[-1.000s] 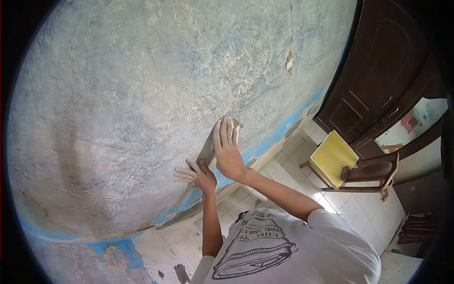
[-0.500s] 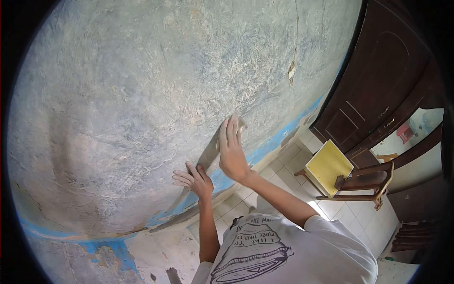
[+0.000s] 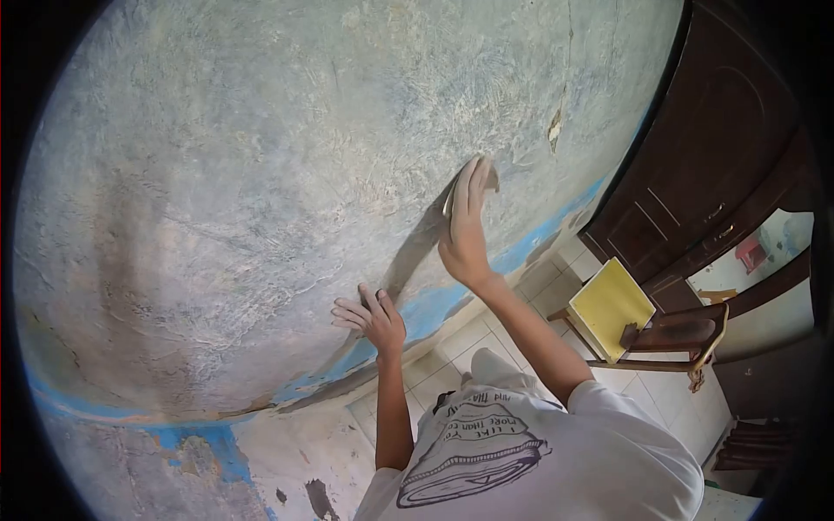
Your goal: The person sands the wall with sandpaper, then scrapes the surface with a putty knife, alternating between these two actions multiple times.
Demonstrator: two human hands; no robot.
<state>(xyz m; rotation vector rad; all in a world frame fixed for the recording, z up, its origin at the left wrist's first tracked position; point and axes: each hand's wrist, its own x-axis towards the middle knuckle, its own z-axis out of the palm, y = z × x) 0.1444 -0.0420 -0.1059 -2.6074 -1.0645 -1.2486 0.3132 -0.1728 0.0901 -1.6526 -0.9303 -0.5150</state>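
My right hand presses a small folded piece of sandpaper against the rough, patchy grey wall. Only the sandpaper's edges show past the fingers, which are pale with dust. Lower down and to the left, my left hand rests on the wall with fingers spread and nothing in it. A long shadow falls on the wall between the two hands. Just below them runs a blue painted strip, flaking along its lower edge.
A chair with a yellow seat stands on the white tiled floor to the right. Behind it is a dark wooden wardrobe with a mirror. A chipped spot and a thin crack mark the upper wall.
My right hand has slid up and to the right along the wall with the sandpaper. My left hand stays spread on the wall, appearing slightly further right as the view shifts.
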